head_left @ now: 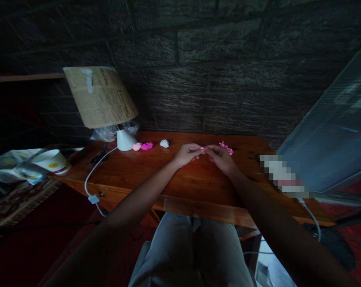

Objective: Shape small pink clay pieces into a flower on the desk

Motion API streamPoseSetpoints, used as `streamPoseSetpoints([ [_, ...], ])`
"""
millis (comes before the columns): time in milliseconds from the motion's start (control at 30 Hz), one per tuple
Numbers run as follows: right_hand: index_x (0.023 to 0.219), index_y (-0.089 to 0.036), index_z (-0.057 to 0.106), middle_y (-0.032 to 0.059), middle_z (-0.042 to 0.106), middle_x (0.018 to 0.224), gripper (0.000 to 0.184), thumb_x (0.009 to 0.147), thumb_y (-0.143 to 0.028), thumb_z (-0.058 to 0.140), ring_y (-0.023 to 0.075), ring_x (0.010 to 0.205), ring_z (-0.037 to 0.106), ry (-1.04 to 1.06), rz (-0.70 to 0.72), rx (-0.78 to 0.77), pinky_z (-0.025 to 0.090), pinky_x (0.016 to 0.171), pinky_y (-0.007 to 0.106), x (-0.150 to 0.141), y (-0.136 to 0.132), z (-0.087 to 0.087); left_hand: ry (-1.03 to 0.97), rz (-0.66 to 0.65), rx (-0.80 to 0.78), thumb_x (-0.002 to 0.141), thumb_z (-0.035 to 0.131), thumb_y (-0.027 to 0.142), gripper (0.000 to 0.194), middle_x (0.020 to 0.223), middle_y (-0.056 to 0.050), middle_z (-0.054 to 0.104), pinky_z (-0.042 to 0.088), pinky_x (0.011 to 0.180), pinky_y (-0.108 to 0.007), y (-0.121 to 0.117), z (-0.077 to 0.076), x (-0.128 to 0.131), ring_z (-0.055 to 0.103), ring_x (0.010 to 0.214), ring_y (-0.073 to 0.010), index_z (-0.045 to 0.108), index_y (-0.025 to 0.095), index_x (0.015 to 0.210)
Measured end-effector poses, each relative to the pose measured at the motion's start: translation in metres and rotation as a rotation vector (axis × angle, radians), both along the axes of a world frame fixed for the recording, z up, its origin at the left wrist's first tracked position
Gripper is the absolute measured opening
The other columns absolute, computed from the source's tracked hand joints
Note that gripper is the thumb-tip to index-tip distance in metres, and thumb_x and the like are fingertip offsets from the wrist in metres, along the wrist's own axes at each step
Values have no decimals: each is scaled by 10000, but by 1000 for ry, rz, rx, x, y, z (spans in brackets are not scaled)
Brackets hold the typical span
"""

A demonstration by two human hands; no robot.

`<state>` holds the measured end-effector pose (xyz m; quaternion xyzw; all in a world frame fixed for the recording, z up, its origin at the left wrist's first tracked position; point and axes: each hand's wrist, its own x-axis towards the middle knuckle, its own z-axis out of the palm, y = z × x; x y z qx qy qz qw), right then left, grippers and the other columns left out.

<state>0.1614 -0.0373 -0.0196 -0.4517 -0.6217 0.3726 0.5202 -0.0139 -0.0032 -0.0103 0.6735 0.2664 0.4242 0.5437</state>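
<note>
Above the wooden table, my left hand (188,154) and my right hand (221,157) meet fingertip to fingertip. Both are closed in a pinch on a tiny pink piece of clay (202,149), mostly covered by the fingers. Just behind my right hand lies a cluster of small pink clay pieces (227,148), partly hidden by it. To the left of my hands sit a crumpled white lump (164,143), a bright magenta clay lump (147,146) and a paler pink lump (137,146).
A lamp (101,97) with a newsprint shade stands at the table's back left, its white cord (89,175) hanging over the front edge. Scissors (99,155) and a white tub (52,160) are further left. A blurred-out object (283,175) with a cable lies right. A brick wall (198,71) rises behind.
</note>
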Motion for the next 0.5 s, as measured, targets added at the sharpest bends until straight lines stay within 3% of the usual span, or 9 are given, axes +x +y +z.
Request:
streamPoseSetpoints([
  [167, 837, -206, 716, 10, 660, 737, 379, 757, -575, 695, 114, 581, 498, 22, 20, 6, 412, 551, 268, -1, -1, 1, 41, -70, -28, 669, 818, 500, 403, 663, -35, 687, 346, 466, -192, 2, -3, -1, 514, 522, -73, 734, 122, 780],
  [500, 846, -180, 689, -33, 546, 602, 399, 787, -575, 669, 101, 527, 450, 22, 16, -7, 358, 526, 266, 0, 0, 0, 28, -49, -76, 646, 847, 413, 406, 843, -85, 750, 367, 509, -224, 7, -8, -1, 540, 572, -90, 758, 120, 911],
])
